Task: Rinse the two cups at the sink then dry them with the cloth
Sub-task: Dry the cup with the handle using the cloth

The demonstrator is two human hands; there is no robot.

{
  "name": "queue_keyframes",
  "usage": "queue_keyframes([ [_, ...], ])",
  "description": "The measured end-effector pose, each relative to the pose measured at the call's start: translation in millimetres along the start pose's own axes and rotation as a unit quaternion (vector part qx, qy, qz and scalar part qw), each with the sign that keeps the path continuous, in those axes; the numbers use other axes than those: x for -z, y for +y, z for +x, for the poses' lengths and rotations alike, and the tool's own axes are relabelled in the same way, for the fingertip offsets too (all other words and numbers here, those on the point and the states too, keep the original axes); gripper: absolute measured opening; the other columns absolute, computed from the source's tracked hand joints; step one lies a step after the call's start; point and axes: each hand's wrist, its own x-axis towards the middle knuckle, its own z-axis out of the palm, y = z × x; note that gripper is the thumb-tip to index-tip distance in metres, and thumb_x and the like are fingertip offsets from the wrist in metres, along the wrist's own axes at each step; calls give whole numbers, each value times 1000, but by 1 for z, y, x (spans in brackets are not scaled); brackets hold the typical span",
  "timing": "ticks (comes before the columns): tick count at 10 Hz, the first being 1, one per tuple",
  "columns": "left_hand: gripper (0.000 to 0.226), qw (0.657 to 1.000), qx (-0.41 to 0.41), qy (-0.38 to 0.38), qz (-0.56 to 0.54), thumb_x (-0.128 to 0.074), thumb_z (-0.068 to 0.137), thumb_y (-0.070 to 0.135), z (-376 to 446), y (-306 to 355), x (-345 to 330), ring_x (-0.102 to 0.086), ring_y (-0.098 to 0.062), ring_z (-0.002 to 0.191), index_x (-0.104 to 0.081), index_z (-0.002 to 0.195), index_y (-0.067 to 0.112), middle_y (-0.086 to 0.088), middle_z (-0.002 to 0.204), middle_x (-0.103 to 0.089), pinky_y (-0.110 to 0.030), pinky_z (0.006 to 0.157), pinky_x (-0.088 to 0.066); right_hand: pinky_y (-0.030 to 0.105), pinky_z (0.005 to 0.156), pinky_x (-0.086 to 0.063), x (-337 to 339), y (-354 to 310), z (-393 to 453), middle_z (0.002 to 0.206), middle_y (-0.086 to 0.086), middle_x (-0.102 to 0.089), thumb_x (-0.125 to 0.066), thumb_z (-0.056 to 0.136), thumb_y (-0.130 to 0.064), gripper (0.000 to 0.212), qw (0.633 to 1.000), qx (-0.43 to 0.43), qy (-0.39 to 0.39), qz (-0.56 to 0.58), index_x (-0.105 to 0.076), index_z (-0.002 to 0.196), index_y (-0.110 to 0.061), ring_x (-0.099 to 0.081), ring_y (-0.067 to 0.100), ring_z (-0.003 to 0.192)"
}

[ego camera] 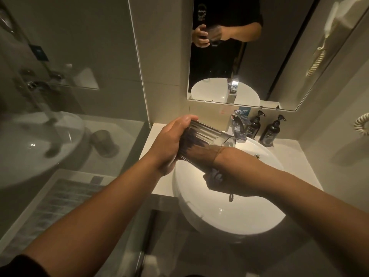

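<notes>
My forearms (99, 206) reach over the basin (179, 188). My left hand (169, 142) has its grip wrapped round the base of the glass (209, 136), which is tilted sideways above the bowl. My right hand (201, 154) is inside it with the cloth (214, 177); I cannot tell how its fingers lie. Best to hold the glass steady, turn it slowly and press the cloth to the bottom, sparing the rim.
</notes>
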Motion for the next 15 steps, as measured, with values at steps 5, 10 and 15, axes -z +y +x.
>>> queue_keyframes([
  [5, 36, 986, -166, 17, 5, -47, 84, 57, -12, 6, -6, -66, -33, 111, -67, 108, 40, -7, 117, -67, -57, 98, -54, 15, 53, -50, 24, -24, -8, 79, -8, -69, -67, 75, -19, 41, 873, -189, 65, 446, -55, 111, -34, -63, 9, 61],
  [10, 61, 987, -60, -140, -46, -55, 79, 77, -11, 19, 2, -61, -33, 124, -51, 131, 46, -2, 142, -58, -51, 89, -59, 18, 59, -51, 37, 10, -18, 87, -15, -64, -62, 78, -8, 48, 981, -55, 38, 183, -52, 120, -30, -62, 6, 75],
  [15, 39, 999, -45, 4, -5, -41, 105, 25, 1, 8, -16, -70, -12, 76, -74, 84, 26, 8, 78, -73, -32, 68, -54, -3, 85, -37, 13, -5, -12, 103, -4, -64, -75, 65, 3, 53, 997, -3, -18, 73, -60, 116, -7, -45, 23, 104],
])
